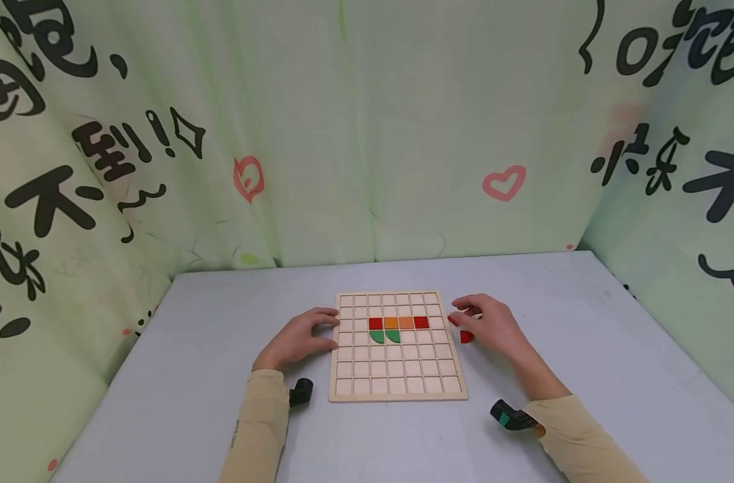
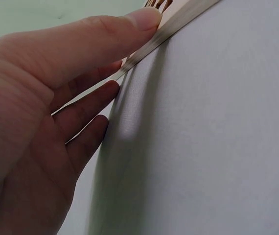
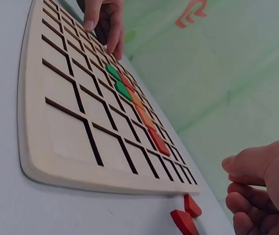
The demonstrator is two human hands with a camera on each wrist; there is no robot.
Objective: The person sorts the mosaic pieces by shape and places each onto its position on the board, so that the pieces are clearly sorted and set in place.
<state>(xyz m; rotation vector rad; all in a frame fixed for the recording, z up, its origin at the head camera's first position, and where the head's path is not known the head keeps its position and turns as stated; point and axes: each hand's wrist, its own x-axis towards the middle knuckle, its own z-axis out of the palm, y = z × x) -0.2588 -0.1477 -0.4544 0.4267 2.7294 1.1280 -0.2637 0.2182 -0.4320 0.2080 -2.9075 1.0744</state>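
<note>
Pale green curtains [image 1: 367, 134] hang behind and on both sides of the white counter [image 1: 222, 308], falling in soft vertical folds. Bold black lettering [image 1: 49, 201] runs down the left side, with more black characters [image 1: 720, 181] on the right. On the back stretch are a red heart outline [image 1: 503, 176], a red leaf-like drawing [image 1: 249, 181] and a small green patch [image 1: 249, 258] near the counter's edge. The light is soft and fairly even.

Curtain [image 1: 427, 100]: black Chinese characters, 不 [image 1: 51, 194] legible at left, plus exclamation mark [image 1: 157, 126], red heart [image 1: 503, 198]. Left sleeve [image 1: 261, 409] print: too small to read.
</note>
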